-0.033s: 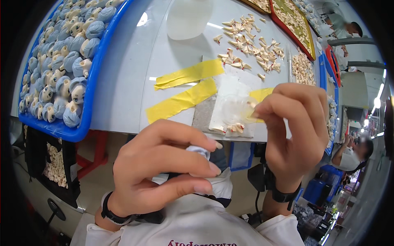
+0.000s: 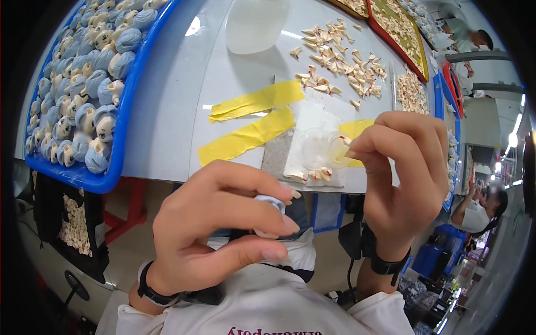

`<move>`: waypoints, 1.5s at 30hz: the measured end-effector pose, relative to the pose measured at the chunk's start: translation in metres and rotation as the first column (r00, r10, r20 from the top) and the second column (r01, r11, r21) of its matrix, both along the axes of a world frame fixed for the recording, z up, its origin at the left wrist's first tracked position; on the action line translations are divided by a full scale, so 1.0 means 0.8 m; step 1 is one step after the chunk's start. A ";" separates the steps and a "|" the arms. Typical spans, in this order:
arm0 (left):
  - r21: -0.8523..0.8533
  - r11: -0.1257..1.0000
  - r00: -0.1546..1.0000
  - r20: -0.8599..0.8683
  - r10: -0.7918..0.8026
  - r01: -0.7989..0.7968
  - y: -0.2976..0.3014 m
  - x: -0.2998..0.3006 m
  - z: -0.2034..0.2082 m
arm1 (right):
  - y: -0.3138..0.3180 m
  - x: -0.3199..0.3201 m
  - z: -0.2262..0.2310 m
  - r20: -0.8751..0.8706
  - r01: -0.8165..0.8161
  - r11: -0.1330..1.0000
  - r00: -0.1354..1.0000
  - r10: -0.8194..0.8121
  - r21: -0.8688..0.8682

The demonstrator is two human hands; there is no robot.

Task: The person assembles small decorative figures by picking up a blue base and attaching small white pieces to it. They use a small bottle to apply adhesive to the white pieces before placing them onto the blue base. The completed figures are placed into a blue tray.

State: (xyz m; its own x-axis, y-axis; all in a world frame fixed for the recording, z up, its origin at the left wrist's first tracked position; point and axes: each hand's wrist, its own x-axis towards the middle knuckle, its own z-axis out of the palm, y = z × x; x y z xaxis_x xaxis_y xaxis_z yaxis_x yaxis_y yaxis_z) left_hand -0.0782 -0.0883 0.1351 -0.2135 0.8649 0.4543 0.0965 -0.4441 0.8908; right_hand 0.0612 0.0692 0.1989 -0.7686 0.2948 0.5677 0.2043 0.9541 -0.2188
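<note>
My left hand (image 2: 215, 215) is curled round a small doll head with light blue hair (image 2: 270, 201), mostly hidden behind the fingers. Thumb and forefinger of my right hand (image 2: 405, 162) pinch a small cream pointed piece with a red tip (image 2: 344, 139), just over the rim of a clear round dish (image 2: 315, 149). That dish rests on a white pad (image 2: 307, 117) on a grey board at the table's near edge. A few more cream pieces (image 2: 320, 174) lie on the pad, near the dish. Yellow tape strips (image 2: 248, 134) run onto the board from the left.
At the left stands a blue tray (image 2: 120, 139) filled with doll heads. Loose cream pieces (image 2: 335, 56) lie scattered beyond the pad, with a red-rimmed tray (image 2: 397, 39) of more pieces behind. A translucent white container (image 2: 257, 28) stands at the back. Other people sit at far right.
The piece in my right fingers has tilted up slightly, so its red tip shows. The doll head has shifted a little within my left fingers.
</note>
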 end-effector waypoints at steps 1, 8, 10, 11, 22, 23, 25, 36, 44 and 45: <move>-0.032 0.999 0.998 0.066 0.019 -0.016 -0.001 0.002 0.001 | 0.000 0.001 0.002 0.008 0.007 1.000 1.000 -0.007 0.009; -0.254 0.964 0.850 0.486 0.201 -0.082 0.001 0.032 0.022 | -0.013 0.007 0.003 0.014 0.024 0.999 1.000 -0.023 -0.048; -0.238 0.966 0.849 0.485 0.210 -0.103 0.000 0.034 0.019 | -0.012 0.003 0.001 -0.033 0.025 0.997 0.999 -0.028 -0.074; -0.228 0.967 0.853 0.476 0.213 -0.114 -0.002 0.035 0.017 | -0.013 0.005 -0.001 -0.059 0.018 0.995 0.998 -0.024 -0.100; -0.294 0.950 0.813 0.523 0.255 -0.109 0.000 0.051 0.032 | -0.058 0.024 -0.004 -0.293 -0.279 0.775 0.948 0.127 -0.568; -0.299 0.949 0.807 0.535 0.251 -0.098 0.000 0.052 0.034 | -0.060 0.024 -0.005 -0.286 -0.269 0.778 0.951 0.120 -0.568; -0.329 0.941 0.786 0.559 0.263 -0.080 -0.002 0.056 0.038 | -0.063 0.025 -0.003 -0.256 -0.253 0.792 0.958 0.127 -0.556; -0.379 0.918 0.823 0.481 0.303 -0.116 -0.004 0.068 0.045 | -0.060 0.044 0.002 -0.184 -0.193 0.859 0.976 0.117 -0.475; 0.063 0.958 0.881 -0.381 0.282 -0.279 0.014 0.046 0.037 | -0.041 0.057 -0.002 -0.252 -0.289 0.484 0.957 0.143 -0.826; 0.076 0.939 0.880 -0.329 0.342 -0.336 0.023 0.058 0.044 | -0.043 0.060 0.002 -0.242 -0.275 0.396 0.961 0.132 -0.876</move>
State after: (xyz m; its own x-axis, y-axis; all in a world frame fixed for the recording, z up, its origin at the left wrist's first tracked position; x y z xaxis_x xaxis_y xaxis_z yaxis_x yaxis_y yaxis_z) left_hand -0.0315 -0.0698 0.1702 -0.3263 0.7590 0.5634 0.5326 -0.3447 0.7730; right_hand 0.1092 0.0348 0.2008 -0.8311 0.5313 0.1642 -0.0616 0.2055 -0.9767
